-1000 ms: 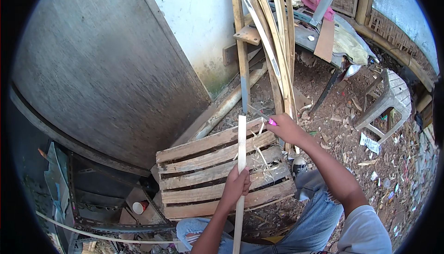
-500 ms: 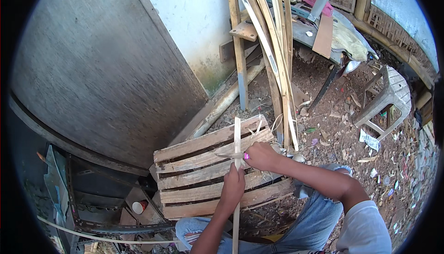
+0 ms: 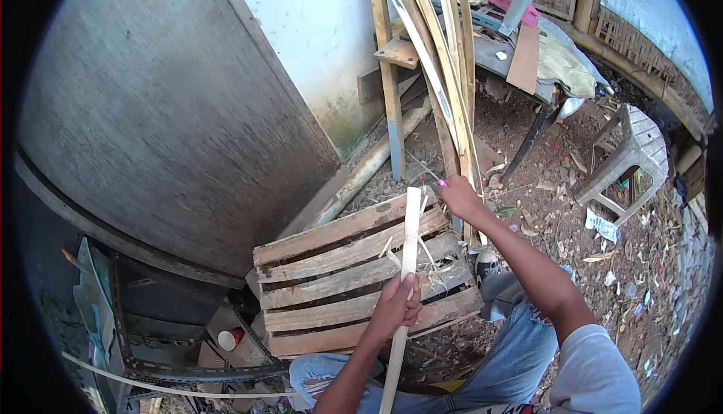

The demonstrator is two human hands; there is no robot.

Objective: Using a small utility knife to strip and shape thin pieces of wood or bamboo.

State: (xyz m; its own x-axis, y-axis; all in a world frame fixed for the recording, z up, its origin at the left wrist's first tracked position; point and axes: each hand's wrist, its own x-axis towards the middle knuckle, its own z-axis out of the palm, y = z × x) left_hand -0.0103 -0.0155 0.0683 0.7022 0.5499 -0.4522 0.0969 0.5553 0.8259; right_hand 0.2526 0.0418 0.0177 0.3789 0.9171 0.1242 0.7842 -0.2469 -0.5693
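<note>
A long pale bamboo strip [image 3: 412, 226] runs up from my lap, its upper end over a slatted wooden crate [image 3: 316, 288]. My left hand [image 3: 398, 302] is closed around the strip at about its visible middle. Up and to the right of the strip's tip, my right hand [image 3: 461, 197] is closed on a knife [image 3: 425, 169]. The thin blade points up and left, apart from the strip; its handle is mostly hidden in my fist, and a pink spot shows by my fingers. Thin curled shavings [image 3: 435, 263] lie on the crate's right side.
Several long bamboo strips [image 3: 440, 75] lean beyond the crate, near a cluttered table [image 3: 489, 56]. A worn plastic stool [image 3: 640, 143] stands right on littered ground. A large dark board [image 3: 173, 113] rises at left, above a metal frame and a red-white cup [image 3: 228, 339].
The knife has left the strip; my right hand has moved up and right with it. My left hand has shifted right and slightly down, tilting the strip's upper end to the right.
</note>
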